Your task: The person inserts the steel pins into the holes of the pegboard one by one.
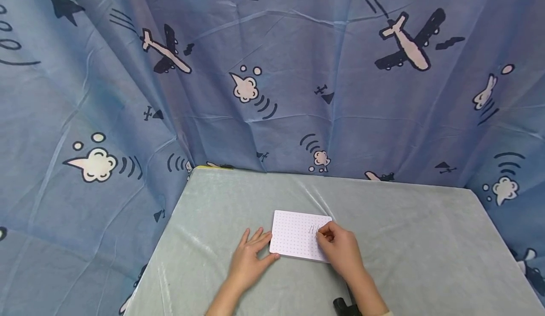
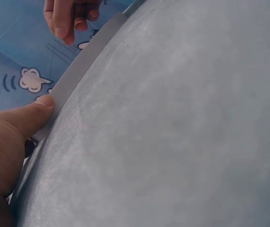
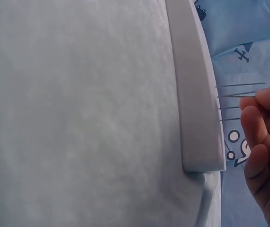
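A white board (image 1: 294, 235) with a grid of small dots lies on the cloth-covered table; the right wrist view shows it as a thick block (image 3: 199, 94). Several thin metal needles (image 3: 229, 108) stand up from its face, near its right part. My right hand (image 1: 340, 247) pinches one needle (image 3: 237, 96) between thumb and forefinger, the other fingers curled. At the board's left end is my left hand (image 1: 251, 259), fingers fairly straight. Its thumb (image 2: 42, 101) presses the near side of the block, and its other fingertips are at the left edge.
Pale grey-green velvety cloth (image 1: 221, 202) covers the table. A blue curtain (image 1: 281, 37) printed with planes and clouds hangs behind and at the sides. Near the right forearm, a black object (image 1: 346, 306) shows at the front.
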### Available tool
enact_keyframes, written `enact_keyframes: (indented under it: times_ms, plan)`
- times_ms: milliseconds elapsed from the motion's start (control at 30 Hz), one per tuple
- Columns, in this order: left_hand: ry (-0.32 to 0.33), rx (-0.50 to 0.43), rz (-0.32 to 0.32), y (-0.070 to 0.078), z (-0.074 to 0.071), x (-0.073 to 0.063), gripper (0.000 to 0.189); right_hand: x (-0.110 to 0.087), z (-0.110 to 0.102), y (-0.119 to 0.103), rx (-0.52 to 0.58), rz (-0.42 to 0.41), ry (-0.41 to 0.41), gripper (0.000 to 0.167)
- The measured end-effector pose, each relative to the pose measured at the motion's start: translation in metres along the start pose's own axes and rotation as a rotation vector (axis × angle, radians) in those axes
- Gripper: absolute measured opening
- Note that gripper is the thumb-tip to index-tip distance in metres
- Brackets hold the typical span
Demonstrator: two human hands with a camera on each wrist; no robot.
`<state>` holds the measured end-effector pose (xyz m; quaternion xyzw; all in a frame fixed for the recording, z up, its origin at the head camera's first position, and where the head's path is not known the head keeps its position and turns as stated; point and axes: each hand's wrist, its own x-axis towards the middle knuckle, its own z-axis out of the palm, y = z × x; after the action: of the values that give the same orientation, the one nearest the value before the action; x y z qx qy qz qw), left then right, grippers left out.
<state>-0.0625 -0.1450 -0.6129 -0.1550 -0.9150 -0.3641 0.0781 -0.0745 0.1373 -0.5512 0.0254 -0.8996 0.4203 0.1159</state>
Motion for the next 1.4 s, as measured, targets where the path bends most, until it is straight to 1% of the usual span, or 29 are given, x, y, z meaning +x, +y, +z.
enact_keyframes:
  times_ms: [200, 400, 500, 633, 733, 833, 1133, 1400]
  plan:
    - [-0.005, -0.005, 0.005, 0.001, 0.0, -0.001, 0.066, 0.0, 0.003, 0.0, -0.05, 0.008, -0.012, 0.009]
    - [-0.005, -0.001, 0.011, 0.002, 0.0, 0.0, 0.067, 0.001, 0.006, -0.001, -0.073, 0.026, -0.022, 0.009]
    - [-0.004, 0.0, 0.013, 0.002, -0.001, 0.0, 0.067, 0.001, 0.007, -0.002, -0.087, 0.006, -0.016, 0.012]
    - [-0.001, -0.002, 0.014, 0.003, -0.001, 0.0, 0.067, 0.001, 0.009, -0.001, -0.104, -0.043, 0.01, 0.02]
    - [0.001, -0.004, 0.016, 0.003, -0.001, 0.0, 0.066, 0.001, 0.01, -0.002, -0.117, -0.062, 0.027, 0.023]
    - [0.0, -0.003, 0.016, 0.002, -0.001, 0.0, 0.066, 0.002, 0.011, -0.001, -0.131, -0.059, 0.034, 0.022]
    - [0.006, 0.001, 0.014, 0.001, 0.0, 0.0, 0.067, 0.005, 0.014, -0.001, -0.145, -0.05, 0.012, 0.019]
    - [-0.003, -0.001, 0.004, 0.0, -0.001, 0.0, 0.068, 0.006, 0.013, -0.003, -0.15, 0.0, -0.013, 0.008]
